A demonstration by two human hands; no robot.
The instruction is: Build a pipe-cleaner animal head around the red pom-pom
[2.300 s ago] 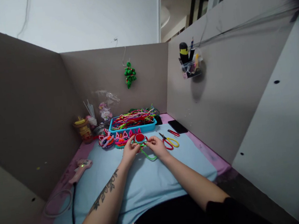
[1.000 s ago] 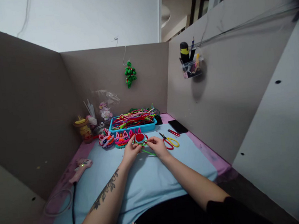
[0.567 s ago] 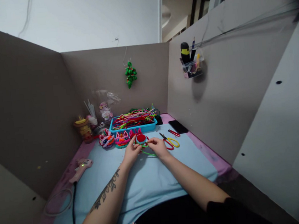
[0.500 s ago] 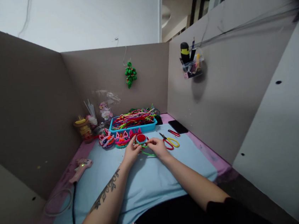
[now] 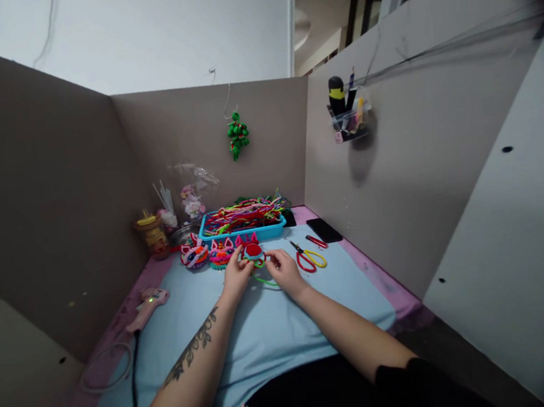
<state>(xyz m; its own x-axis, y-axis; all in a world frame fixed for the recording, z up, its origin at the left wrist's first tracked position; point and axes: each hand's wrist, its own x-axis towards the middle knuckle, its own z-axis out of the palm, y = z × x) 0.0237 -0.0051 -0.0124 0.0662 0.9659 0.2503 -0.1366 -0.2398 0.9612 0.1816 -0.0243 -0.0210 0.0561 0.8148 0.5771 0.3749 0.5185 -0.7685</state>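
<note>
Between my hands is a small round pipe-cleaner piece [image 5: 253, 251], red on top with a pale blue rim. A bright green pipe cleaner [image 5: 267, 283] runs along its near side and trails below. My left hand [image 5: 237, 273] is closed on the left edge of the piece, fingers pinched. My right hand [image 5: 283, 270] pinches at its right edge, by the green strand; exactly what lies between those fingertips is too small to tell. Just behind and left stand fuzzy animal-head figures, one pink and orange [image 5: 220, 254], another pink and white [image 5: 194, 254].
A blue tray [image 5: 243, 235] heaped with coloured pipe cleaners stands behind. Scissors [image 5: 309, 258], a red cutter [image 5: 316, 241] and a phone [image 5: 324, 230] lie at right. A pink glue gun [image 5: 147, 307], its light on, rests at left. Grey partitions [image 5: 207, 145] enclose the table.
The round piece has shifted slightly left and tilted a little. My right hand has moved a little left with it, its fingers more curled. My left hand has moved only slightly.
</note>
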